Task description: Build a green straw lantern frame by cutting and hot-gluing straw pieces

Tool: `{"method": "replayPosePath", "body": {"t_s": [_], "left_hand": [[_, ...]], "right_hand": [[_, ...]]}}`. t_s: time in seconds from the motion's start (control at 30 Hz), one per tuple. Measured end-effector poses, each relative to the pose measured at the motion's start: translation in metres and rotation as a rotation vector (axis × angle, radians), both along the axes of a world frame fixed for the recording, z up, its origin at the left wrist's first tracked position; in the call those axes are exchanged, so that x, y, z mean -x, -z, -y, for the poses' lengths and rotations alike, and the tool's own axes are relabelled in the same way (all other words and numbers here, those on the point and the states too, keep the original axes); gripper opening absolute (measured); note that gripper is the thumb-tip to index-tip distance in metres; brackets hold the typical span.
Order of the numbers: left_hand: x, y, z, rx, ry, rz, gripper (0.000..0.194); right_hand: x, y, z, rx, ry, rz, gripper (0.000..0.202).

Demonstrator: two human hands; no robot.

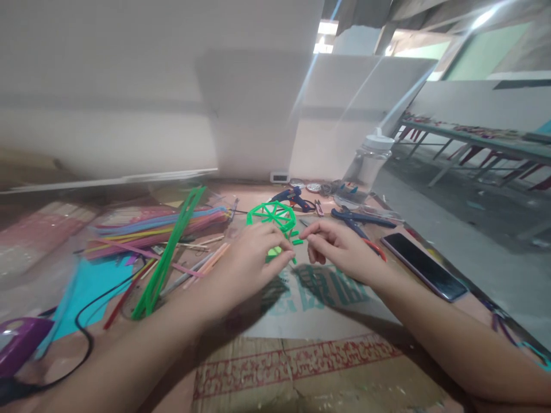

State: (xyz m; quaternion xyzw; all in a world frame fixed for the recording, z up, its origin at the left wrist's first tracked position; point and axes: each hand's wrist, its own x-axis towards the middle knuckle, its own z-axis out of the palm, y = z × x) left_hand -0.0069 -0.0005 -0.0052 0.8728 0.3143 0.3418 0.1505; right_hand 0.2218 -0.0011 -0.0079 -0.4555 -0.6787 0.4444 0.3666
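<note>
A green openwork wheel [272, 214] with spokes, seemingly built from plastic straws, stands just behind my left hand [260, 252]. That hand is closed, thumb and forefinger drawn together; whatever they hold is hidden. Short green straw pieces [297, 242] show between my two hands. My right hand [329, 244] is also closed, its fingers curled and its index tip close to those pieces. I cannot make out anything in its grip. A paler green part [274, 251] shows under my left hand's fingers.
Long green straws [172, 252] and a bundle of coloured straws [159, 229] lie to the left. Behind the wheel is a blue glue gun [290, 197]. Pliers [364, 218], a phone [424, 265] and a clear bottle [365, 166] are on the right. A black cable [88, 321] crosses the left side.
</note>
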Motion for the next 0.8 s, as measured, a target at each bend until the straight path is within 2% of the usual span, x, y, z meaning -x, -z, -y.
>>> {"method": "replayPosePath", "body": {"t_s": [0.13, 0.27, 0.37, 0.57, 0.8], "left_hand": [[-0.004, 0.003, 0.002, -0.068, -0.011, 0.013, 0.011], [0.0, 0.0, -0.002, -0.118, -0.033, 0.056, 0.009], [0.005, -0.003, -0.006, -0.103, -0.047, 0.064, 0.009], [0.012, -0.008, -0.012, -0.064, -0.041, 0.069, 0.01], [0.008, -0.003, -0.013, -0.061, -0.034, 0.036, 0.012]], "right_hand": [[-0.003, -0.006, 0.0, -0.011, 0.027, 0.094, 0.026], [0.002, -0.006, 0.005, -0.157, -0.005, 0.226, 0.039], [0.01, -0.002, 0.007, -0.188, -0.04, 0.239, 0.028], [0.024, 0.01, 0.006, -0.103, -0.02, 0.142, 0.019], [0.027, 0.014, 0.007, -0.104, -0.034, 0.113, 0.015]]}}
